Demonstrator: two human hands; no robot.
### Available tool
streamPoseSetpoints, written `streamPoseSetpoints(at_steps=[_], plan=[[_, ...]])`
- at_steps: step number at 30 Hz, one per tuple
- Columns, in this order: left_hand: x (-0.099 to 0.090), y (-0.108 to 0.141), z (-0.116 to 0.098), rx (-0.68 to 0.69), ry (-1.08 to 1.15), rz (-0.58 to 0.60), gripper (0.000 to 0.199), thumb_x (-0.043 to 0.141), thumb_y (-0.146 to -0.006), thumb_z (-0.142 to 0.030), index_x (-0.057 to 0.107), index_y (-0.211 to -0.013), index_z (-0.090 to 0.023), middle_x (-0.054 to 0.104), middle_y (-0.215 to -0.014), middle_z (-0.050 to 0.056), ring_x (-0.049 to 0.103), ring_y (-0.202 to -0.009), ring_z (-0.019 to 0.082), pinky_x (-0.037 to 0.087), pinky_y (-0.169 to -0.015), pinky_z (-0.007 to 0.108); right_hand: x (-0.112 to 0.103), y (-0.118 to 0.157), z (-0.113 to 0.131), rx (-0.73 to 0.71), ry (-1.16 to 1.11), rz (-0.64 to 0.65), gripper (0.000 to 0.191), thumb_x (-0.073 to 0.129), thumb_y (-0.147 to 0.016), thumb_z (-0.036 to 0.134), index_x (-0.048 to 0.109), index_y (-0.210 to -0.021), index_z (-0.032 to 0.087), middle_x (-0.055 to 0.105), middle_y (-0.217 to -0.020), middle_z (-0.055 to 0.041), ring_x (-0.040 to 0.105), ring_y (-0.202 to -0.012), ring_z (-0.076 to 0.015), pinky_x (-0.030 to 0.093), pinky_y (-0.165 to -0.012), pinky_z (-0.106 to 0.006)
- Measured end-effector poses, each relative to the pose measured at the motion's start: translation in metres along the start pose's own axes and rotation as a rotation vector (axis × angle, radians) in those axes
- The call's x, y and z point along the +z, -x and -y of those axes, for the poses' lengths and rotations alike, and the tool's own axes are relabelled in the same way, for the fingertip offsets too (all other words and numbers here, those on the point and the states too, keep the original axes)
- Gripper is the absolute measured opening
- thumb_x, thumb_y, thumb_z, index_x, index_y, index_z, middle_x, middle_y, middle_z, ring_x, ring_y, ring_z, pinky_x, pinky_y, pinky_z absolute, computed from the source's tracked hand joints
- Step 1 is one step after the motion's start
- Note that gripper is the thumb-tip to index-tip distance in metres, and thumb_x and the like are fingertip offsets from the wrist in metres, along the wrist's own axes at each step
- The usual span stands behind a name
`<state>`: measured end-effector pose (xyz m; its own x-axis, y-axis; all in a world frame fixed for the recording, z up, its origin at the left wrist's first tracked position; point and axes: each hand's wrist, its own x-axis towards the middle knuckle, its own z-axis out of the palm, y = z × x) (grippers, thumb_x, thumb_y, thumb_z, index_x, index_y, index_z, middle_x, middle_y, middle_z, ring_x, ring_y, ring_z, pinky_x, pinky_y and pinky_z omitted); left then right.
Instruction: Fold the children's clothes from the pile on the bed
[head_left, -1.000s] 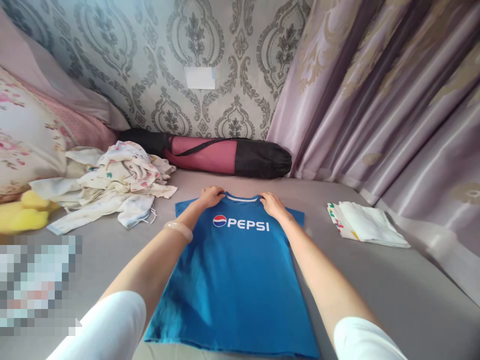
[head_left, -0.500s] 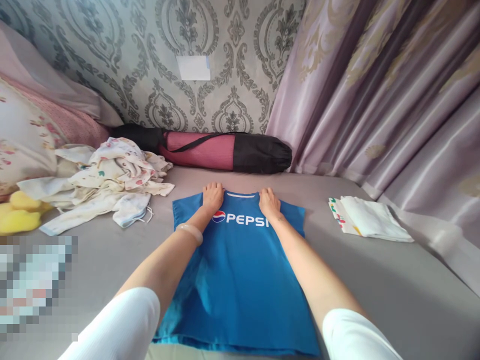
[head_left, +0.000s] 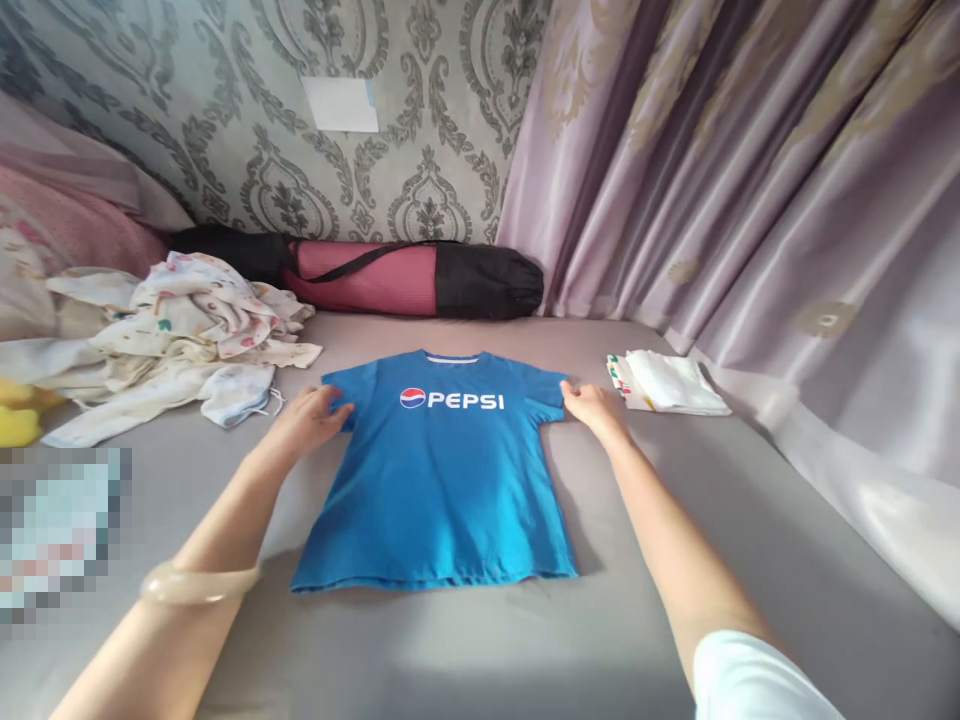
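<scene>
A blue T-shirt (head_left: 450,480) with a white PEPSI print and a round logo lies spread flat on a grey sheet, its collar away from me. My left hand (head_left: 304,420) rests at the left sleeve, thumb and fingers apart, the thumb lying over the sleeve fabric. At the opposite side, my right hand (head_left: 592,402) pinches the outer edge of the right sleeve between its fingertips. A pale bangle (head_left: 199,585) circles my left wrist.
Rumpled light baby clothes (head_left: 195,330) are heaped at the left, beside a yellow soft item (head_left: 19,410). Folded white cloths (head_left: 667,382) lie right. A pink and black rolled mat bag (head_left: 375,280) lies along the wall, near purple curtains (head_left: 675,150).
Both hands have moved from the collar area outward to the sleeves. The shirt now lies farther from me, its sleeves spread. The view has shifted right.
</scene>
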<state>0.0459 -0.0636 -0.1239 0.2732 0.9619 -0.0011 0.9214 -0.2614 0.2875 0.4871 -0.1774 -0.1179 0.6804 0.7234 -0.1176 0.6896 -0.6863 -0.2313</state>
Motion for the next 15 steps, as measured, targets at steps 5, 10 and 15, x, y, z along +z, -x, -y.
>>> streamPoseSetpoints(at_steps=[5,10,15], plan=[[0.001,0.046,0.005,-0.072,0.051,0.104,0.043,0.043,-0.081,-0.056,0.063,-0.092,-0.02,0.068,-0.087,0.011,0.066,-0.085,0.029,0.046,-0.072,0.033,0.007,0.019,0.007,-0.057,0.024,0.057,0.056,0.044,-0.087,0.061,0.071,-0.106,0.015,0.07,-0.11,-0.0199,0.065,-0.108,-0.0329,0.048,-0.084,-0.04],[-0.003,0.089,-0.007,-0.113,0.136,0.114,0.042,0.04,-0.081,-0.058,0.058,-0.093,-0.022,0.068,-0.074,0.005,0.066,-0.078,0.024,0.047,-0.07,0.03,0.015,0.027,0.013,-0.127,0.042,0.019,0.035,0.047,-0.091,0.043,0.068,-0.105,0.019,0.071,-0.104,-0.0145,0.067,-0.101,-0.0289,0.048,-0.078,-0.035],[-0.005,0.125,-0.018,-0.15,0.134,0.161,0.041,0.04,-0.082,-0.058,0.061,-0.086,-0.023,0.068,-0.074,0.006,0.066,-0.075,0.025,0.044,-0.063,0.029,0.019,0.042,0.014,-0.234,0.108,-0.079,0.033,0.038,-0.099,0.035,0.059,-0.119,0.019,0.068,-0.104,-0.0155,0.066,-0.098,-0.0287,0.046,-0.08,-0.038]])
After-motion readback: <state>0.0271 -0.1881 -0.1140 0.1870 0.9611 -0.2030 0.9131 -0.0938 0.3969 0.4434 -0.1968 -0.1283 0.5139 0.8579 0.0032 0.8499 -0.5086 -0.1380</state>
